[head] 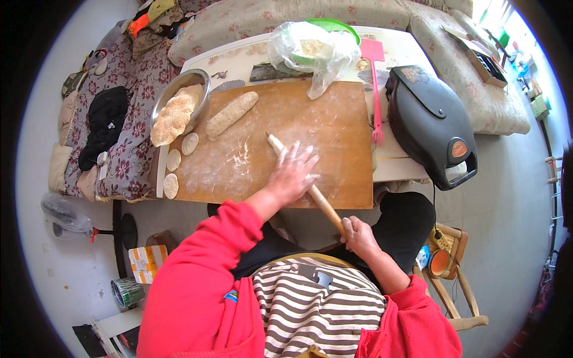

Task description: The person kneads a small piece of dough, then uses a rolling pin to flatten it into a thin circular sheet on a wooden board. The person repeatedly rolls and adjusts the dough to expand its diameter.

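My right hand (360, 237) is closed around the near end of a wooden rolling pin (326, 203), which slants over the front edge of a floured wooden board (331, 125). Across the middle of the pin lies my left hand (292, 174), palm down with fingers spread; its palm hides part of the pin. The far tip of the pin points to the board's middle. A thick dough log (233, 114) rests at the back left. Three small flat dough rounds (190, 143) line the left edge. Beside them, a metal bowl (205, 96) holds browned flatbreads (179, 112).
A black electric baking pan (429, 121) stands at right, its cord hanging down. Next to it lies a pink fly swatter (375, 89). A plastic bag (291, 38) covers a green basket (340, 24) behind the board. A wooden stool (447, 268) stands at lower right; sofas (358, 13) surround the table.
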### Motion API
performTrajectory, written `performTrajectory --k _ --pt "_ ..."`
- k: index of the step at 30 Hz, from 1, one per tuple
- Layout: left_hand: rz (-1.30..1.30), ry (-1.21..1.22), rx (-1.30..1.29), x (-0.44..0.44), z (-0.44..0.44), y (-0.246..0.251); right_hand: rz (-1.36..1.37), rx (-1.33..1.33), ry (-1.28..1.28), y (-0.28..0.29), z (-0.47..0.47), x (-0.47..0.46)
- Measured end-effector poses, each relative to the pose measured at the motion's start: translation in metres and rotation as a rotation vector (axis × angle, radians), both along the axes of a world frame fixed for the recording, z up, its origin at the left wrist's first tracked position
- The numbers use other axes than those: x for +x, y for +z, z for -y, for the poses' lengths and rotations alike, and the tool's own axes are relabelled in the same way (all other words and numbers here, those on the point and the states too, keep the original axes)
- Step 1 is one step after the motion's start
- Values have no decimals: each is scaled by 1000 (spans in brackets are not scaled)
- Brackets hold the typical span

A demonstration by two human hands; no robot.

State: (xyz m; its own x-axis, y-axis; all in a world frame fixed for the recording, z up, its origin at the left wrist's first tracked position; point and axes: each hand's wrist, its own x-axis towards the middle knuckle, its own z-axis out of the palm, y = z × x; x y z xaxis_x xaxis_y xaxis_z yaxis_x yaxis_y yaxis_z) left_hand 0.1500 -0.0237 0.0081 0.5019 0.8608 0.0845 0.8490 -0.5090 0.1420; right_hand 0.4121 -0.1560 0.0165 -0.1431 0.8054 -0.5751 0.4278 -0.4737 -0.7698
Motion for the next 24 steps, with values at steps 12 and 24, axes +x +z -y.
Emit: performTrajectory --k 12,24 --pt "187 99 114 40 -42 -24 -59 -99 -91 -2 -9 15" --pt "947 594 -255 -76 59 -6 -300 -211 197 -14 -13 -51"
